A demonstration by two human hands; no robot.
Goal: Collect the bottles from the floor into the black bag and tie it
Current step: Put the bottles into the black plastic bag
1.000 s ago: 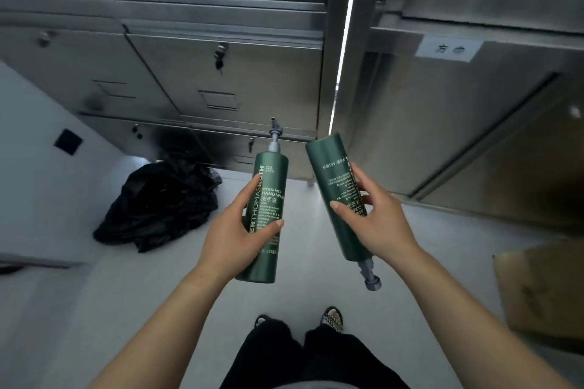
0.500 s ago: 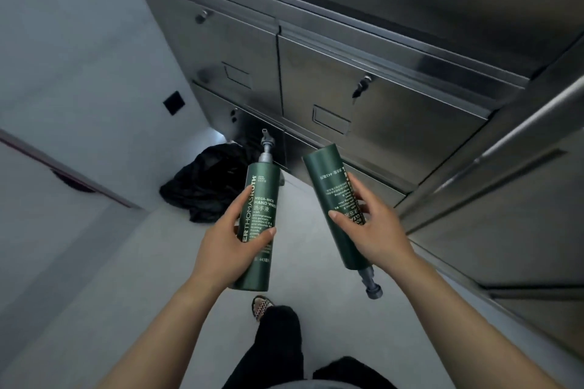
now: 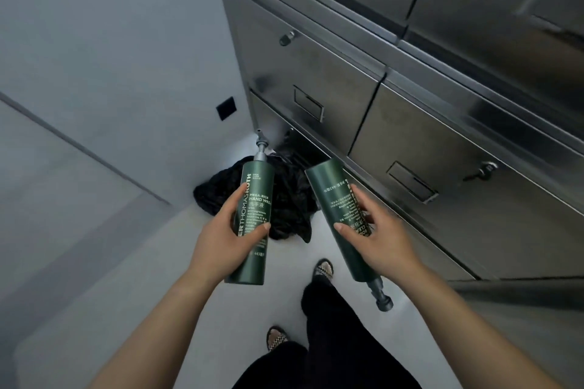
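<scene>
Seen from my head camera: my left hand grips a green pump bottle held upright, pump on top, while my right hand grips a second green bottle turned pump-down. The crumpled black bag lies on the pale floor ahead, against the steel cabinets.

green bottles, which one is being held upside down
The bottle in the right hand: its pump points down, base up. The left hand holds the hand wash bottle with its pump on top.
</scene>
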